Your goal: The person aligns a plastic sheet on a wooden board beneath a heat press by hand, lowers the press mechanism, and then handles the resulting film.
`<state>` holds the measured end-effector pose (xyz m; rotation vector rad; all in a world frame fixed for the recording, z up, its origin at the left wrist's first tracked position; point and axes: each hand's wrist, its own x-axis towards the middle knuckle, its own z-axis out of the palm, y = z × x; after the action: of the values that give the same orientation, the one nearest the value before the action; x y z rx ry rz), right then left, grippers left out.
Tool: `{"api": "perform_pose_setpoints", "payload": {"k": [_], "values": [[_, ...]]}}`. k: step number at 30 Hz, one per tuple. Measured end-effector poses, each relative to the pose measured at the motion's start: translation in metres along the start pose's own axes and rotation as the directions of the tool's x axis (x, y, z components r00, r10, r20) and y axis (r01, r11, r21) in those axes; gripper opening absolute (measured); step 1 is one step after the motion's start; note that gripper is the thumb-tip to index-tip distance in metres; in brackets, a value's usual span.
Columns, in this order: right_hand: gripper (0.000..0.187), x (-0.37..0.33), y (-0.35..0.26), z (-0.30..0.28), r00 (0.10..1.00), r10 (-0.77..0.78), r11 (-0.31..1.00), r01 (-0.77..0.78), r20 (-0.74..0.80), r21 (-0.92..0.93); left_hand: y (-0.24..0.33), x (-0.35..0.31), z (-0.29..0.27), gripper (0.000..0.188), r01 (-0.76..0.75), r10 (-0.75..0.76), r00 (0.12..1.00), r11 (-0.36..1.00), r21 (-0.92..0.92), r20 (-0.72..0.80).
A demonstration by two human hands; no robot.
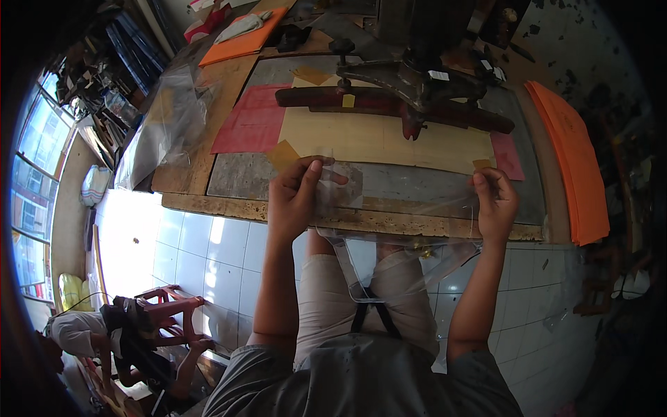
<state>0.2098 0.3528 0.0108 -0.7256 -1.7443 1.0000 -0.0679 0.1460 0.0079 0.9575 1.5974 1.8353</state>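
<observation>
A clear plastic sheet (pixel 446 210) stretches between my hands and sags below the bench's front edge, in front of my legs. My left hand (pixel 293 198) pinches its left side between thumb and fingers. At the other side, my right hand (pixel 497 201) is closed on the sheet with thumb and fingertips. Just beyond them lies a long cream sheet (pixel 375 142) on a grey metal plate (pixel 236 177), flanked by a red-pink sheet (pixel 250 118) and a smaller pink piece (pixel 507 156). Brownish-yellow tape pieces (pixel 283 156) stick near its corners. Over it stands a dark metal press bar (pixel 389 104).
Orange sheets (pixel 570 160) lie along the bench's right side, and an orange stack (pixel 243 35) is at the back left. Crumpled clear plastic (pixel 170 118) hangs over the left edge. On the floor at lower left, another person (pixel 104 340) sits near a red stool (pixel 174 309).
</observation>
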Motion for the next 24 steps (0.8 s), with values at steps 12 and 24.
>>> {"api": "perform_pose_setpoints", "payload": {"k": [12, 24], "values": [[0.019, -0.0005, 0.0032, 0.0002, 1.0, 0.012, 1.0, -0.012, -0.008, 0.013, 0.0037, -0.0022, 0.0047, 0.033, -0.029, 0.027, 0.999, 0.999, -0.036, -0.036], [0.018, -0.0004, 0.0053, -0.0019, 1.0, 0.006, 1.0, -0.006, -0.01, 0.004, -0.0008, -0.0011, 0.0034, 0.033, -0.054, 0.054, 0.998, 0.999, 0.007, -0.02]]}}
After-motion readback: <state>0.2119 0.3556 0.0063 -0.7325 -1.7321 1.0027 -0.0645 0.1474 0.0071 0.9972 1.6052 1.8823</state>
